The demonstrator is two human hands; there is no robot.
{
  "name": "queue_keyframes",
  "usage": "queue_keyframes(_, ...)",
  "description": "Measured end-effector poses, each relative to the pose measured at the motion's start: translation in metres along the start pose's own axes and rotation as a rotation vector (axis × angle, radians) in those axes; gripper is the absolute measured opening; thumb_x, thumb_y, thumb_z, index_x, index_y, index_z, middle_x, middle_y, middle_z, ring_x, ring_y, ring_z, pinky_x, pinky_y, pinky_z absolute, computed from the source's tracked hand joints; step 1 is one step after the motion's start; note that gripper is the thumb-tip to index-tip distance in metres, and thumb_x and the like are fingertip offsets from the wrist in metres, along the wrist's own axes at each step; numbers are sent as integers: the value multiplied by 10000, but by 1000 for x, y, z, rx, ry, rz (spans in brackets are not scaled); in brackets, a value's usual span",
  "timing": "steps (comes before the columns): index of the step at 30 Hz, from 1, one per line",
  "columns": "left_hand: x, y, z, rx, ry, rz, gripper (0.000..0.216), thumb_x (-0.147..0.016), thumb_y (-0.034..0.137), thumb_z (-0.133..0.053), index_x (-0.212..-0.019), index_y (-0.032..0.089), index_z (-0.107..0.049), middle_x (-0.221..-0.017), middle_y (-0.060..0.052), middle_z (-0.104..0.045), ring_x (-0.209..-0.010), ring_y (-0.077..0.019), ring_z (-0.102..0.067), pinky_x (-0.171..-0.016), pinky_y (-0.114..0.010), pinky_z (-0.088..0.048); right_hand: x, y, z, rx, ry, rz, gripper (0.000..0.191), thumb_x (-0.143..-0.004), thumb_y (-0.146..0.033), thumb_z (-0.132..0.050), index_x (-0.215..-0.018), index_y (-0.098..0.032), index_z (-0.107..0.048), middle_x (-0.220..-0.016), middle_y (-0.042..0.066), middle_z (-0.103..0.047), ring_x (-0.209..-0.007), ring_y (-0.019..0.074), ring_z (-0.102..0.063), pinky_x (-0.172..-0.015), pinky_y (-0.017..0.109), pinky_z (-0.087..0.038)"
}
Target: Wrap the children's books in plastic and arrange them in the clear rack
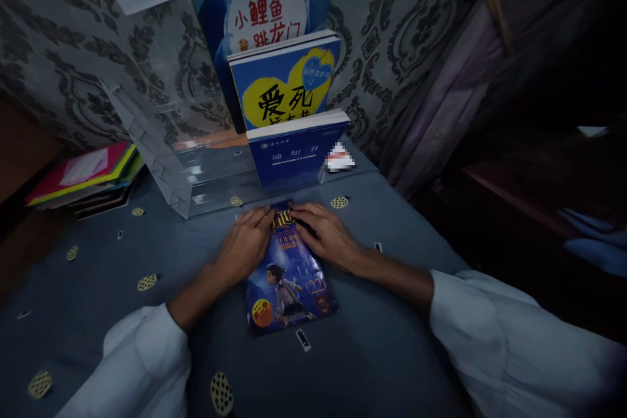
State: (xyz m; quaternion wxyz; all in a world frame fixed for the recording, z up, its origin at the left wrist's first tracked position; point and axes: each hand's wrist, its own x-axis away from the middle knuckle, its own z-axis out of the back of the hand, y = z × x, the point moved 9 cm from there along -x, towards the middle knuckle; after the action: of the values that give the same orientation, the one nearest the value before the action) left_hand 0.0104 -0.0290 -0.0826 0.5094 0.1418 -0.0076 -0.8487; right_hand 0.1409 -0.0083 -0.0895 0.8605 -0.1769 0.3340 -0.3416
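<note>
Fingers (263, 219) of the left hand (245, 245) and right hand (327, 234) rest flat on the paperback (290, 290), gripping nothing. It's lying right in front of the clear stand (196, 176). Looks light, bendy and slick, so probably best pinched at a side edge.

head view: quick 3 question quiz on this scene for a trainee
1. True or false: the flat book lies inside the clear stand.
2. How many upright books does the stand hold?
3. Where on the flat book do the left hand and right hand rest? A its far end; B its near end; C neither touches it.
Key: 1 false, it lies on the cloth in front of the stand; 2 three; 3 A.
</note>
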Motion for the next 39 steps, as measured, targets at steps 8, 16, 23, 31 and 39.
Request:
queue_keyframes(8,-21,14,-7,82,4,-146,418,-982,133,-434,-1375,129,-577,-1391,-154,-627,-1316,-258,-566,-1107,-444,-431,-1,1,4,-51,26,-9,333,-950,-165,-505,-1230,-168,-686,-1205,128,-695,-1133,255,-649,-984,477,-560)
queue_keyframes(16,-33,17,-14,99,-42,-186,463,-1007,164,-367,-1443,143,-522,-1479,-157,-560,-1385,-258,-504,-1092,-461,-405,0,0,12,-17,60,-34,331,-966,-171,-484,-1176,-217,-736,-1148,97,-741,-1065,238,-691,-955,457,-581)
queue_keyframes(23,-35,17,-12,132,-57,-189,443,-1012,173,-376,-1422,138,-539,-1464,-140,-579,-1338,-263,-540,-1073,-449,-398,0,1,9,33,44,-1,320,-967,-178,-492,-1168,-172,-742,-1135,120,-755,-1040,261,-699,-947,475,-579)
queue_keyframes(31,-30,17,-10,190,-70,-199,431,-1003,153,-406,-1394,208,-578,-1470,-92,-583,-1398,-244,-492,-1095,-457,-395,21,-13,15,70,11,52,349,-998,-227,-473,-1238,-156,-717,-1223,154,-733,-1095,292,-697,-957,508,-574)
queue_keyframes(39,-28,24,-9,149,-46,-280,408,-989,125,-434,-1349,167,-620,-1411,-105,-633,-1353,-232,-553,-1081,-442,-440,35,-25,19,146,-18,147,364,-1008,-205,-479,-1318,-184,-668,-1236,144,-731,-1076,281,-708,-907,498,-601)
